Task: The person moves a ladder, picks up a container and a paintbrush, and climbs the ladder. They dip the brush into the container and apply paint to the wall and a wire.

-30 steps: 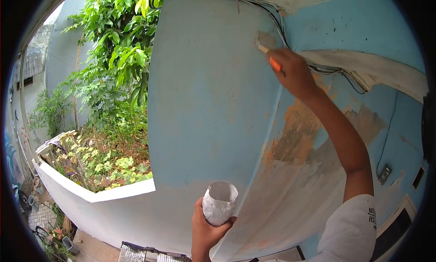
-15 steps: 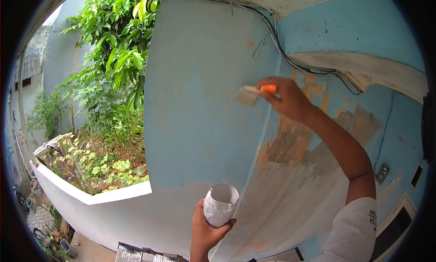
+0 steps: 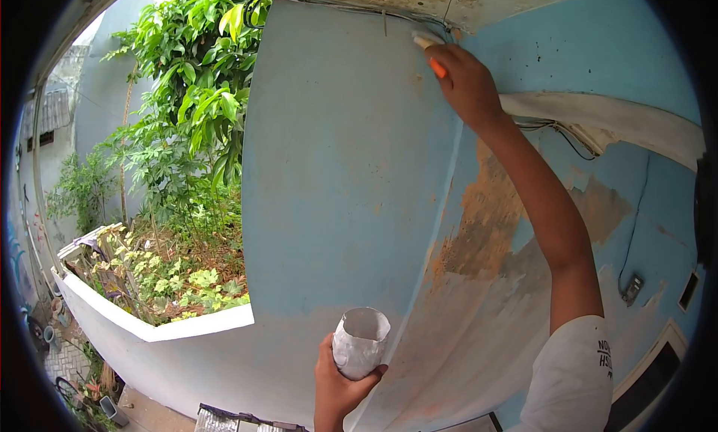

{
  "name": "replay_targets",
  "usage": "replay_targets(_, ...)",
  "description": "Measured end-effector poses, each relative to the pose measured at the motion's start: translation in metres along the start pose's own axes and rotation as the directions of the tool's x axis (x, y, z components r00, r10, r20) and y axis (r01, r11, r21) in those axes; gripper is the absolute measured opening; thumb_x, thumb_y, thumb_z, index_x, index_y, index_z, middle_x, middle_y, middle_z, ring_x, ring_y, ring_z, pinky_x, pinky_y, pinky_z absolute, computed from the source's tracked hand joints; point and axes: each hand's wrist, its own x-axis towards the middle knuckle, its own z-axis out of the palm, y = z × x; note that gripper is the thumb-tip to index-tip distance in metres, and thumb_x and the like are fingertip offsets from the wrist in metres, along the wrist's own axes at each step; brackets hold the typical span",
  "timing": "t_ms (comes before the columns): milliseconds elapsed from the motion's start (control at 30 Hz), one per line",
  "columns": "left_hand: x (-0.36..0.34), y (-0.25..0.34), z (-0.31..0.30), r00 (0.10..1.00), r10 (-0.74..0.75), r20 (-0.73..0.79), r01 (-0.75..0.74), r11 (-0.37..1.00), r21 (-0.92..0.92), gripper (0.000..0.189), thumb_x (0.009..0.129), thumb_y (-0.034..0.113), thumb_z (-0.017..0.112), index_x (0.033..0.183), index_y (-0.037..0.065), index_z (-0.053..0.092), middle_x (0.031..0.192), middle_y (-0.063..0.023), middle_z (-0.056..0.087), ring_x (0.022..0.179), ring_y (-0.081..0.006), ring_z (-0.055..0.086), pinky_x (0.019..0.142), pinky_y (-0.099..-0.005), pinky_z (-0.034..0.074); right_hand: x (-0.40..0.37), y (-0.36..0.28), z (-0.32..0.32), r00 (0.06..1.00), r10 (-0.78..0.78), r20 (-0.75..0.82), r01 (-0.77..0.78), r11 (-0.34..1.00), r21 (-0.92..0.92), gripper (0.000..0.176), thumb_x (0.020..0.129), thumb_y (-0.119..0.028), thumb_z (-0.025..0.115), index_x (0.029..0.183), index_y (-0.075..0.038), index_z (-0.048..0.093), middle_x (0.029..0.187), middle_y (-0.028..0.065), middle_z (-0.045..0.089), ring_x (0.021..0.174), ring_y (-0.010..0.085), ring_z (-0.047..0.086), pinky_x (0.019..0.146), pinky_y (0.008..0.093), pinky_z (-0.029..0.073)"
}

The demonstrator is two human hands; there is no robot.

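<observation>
Both hands are closed around things. A small brush [image 3: 426, 43] with an orange handle is gripped in the right hand [image 3: 465, 84], which is stretched up high. The bristles are pressed to the top of the blue wall [image 3: 336, 170], right by the thin cables [image 3: 351, 8]. A white cup [image 3: 359, 344], open at the top, is held upright in the left hand [image 3: 338, 383], far below the right hand and close to the body. What is inside the cup cannot be seen.

Paint could be smeared onto the cables, because the brush is worked so close beside them. The cup could be tipped while the eyes are kept up high.

Half a second ago the brush was held lower, away from the wall, out in front of the corner. Now it has been lifted to the top edge. The cup has hardly been moved.
</observation>
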Motion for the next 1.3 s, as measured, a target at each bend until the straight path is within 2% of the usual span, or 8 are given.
replay_targets(200,0.001,-0.007,0.001,0.999,0.035,-0.001,-0.035,0.999,0.006,0.091,0.066,0.017,0.096,0.141,0.002,0.046,0.123,-0.0155,0.066,0.109,-0.026,0.068,0.091,-0.0409,0.057,-0.076,-0.061,-0.011,0.977,-0.117,0.179,0.088,0.983,0.164,0.03,0.084,0.0,0.074,0.112,-0.009,0.069,0.105,0.0081,0.069,0.096,0.0266,0.07,0.079,0.0373,0.062)
replay_targets(367,0.001,-0.006,0.001,1.0,0.012,0.016,-0.013,1.0,0.005,0.091,0.067,0.018,0.096,0.141,0.002,0.046,0.123,-0.0154,0.065,0.11,-0.0259,0.068,0.092,-0.0409,0.057,-0.14,-0.106,-0.034,0.92,-0.229,0.316,0.109,0.928,0.356,0.026,0.086,-0.004,0.077,0.11,-0.01,0.068,0.104,0.0101,0.07,0.096,0.0255,0.072,0.074,0.0347,0.064)
replay_targets(500,0.001,-0.007,0.002,1.0,0.025,0.017,-0.025,1.0,0.007,0.09,0.067,0.017,0.096,0.14,0.001,0.046,0.123,-0.0155,0.066,0.11,-0.0257,0.068,0.092,-0.0405,0.057,-0.126,-0.09,-0.047,0.933,-0.183,0.309,0.065,0.933,0.354,0.025,0.088,-0.006,0.077,0.111,-0.01,0.068,0.107,0.01,0.071,0.098,0.026,0.072,0.076,0.0357,0.064)
replay_targets(567,0.0,-0.006,0.002,0.999,0.013,0.031,-0.014,1.0,0.006,0.09,0.067,0.017,0.096,0.14,0.001,0.047,0.123,-0.0156,0.066,0.11,-0.0257,0.068,0.092,-0.0404,0.057,-0.1,-0.066,-0.042,0.957,-0.195,0.216,0.197,0.98,0.012,0.022,0.091,-0.008,0.076,0.112,-0.011,0.067,0.109,0.0078,0.07,0.1,0.0261,0.071,0.078,0.0369,0.064)
replay_targets(633,0.0,-0.003,0.001,0.997,-0.057,0.048,0.058,0.998,-0.023,0.09,0.067,0.016,0.095,0.14,0.001,0.047,0.123,-0.0154,0.066,0.11,-0.0254,0.068,0.092,-0.0403,0.057,-0.077,-0.03,-0.036,0.964,-0.087,0.251,0.065,0.993,0.096,0.024,0.092,-0.006,0.072,0.115,-0.012,0.068,0.114,0.0062,0.069,0.106,0.0263,0.07,0.082,0.0377,0.064)
replay_targets(900,0.0,-0.003,0.001,1.0,-0.003,0.024,0.003,1.0,-0.002,0.091,0.066,0.016,0.095,0.142,0.001,0.046,0.125,-0.0154,0.065,0.111,-0.0259,0.067,0.093,-0.0406,0.057,-0.025,0.014,-0.004,0.993,-0.1,0.055,0.107,0.985,-0.137,0.039,0.086,0.003,0.068,0.122,-0.014,0.066,0.121,0.0055,0.066,0.114,0.0259,0.067,0.081,0.0377,0.063)
replay_targets(1167,0.0,-0.009,0.001,1.0,0.004,0.014,-0.004,1.0,0.0,0.094,0.066,0.017,0.096,0.143,0.0,0.044,0.126,-0.0151,0.064,0.112,-0.0258,0.067,0.094,-0.0405,0.057,-0.029,-0.008,0.034,0.991,-0.1,-0.085,0.08,0.974,-0.213,0.038,0.085,0.001,0.07,0.119,-0.015,0.066,0.116,0.0075,0.062,0.112,0.0273,0.066,0.077,0.0378,0.063)
replay_targets(1300,-0.001,-0.006,0.0,1.0,-0.023,0.019,0.022,1.0,0.01,0.094,0.067,0.018,0.096,0.143,0.0,0.044,0.127,-0.0156,0.064,0.113,-0.0261,0.067,0.094,-0.0407,0.057,-0.071,-0.04,0.03,0.998,-0.034,0.043,0.04,0.991,-0.124,0.034,0.084,0.001,0.072,0.116,-0.011,0.067,0.116,0.0083,0.062,0.111,0.0277,0.066,0.078,0.0376,0.064)
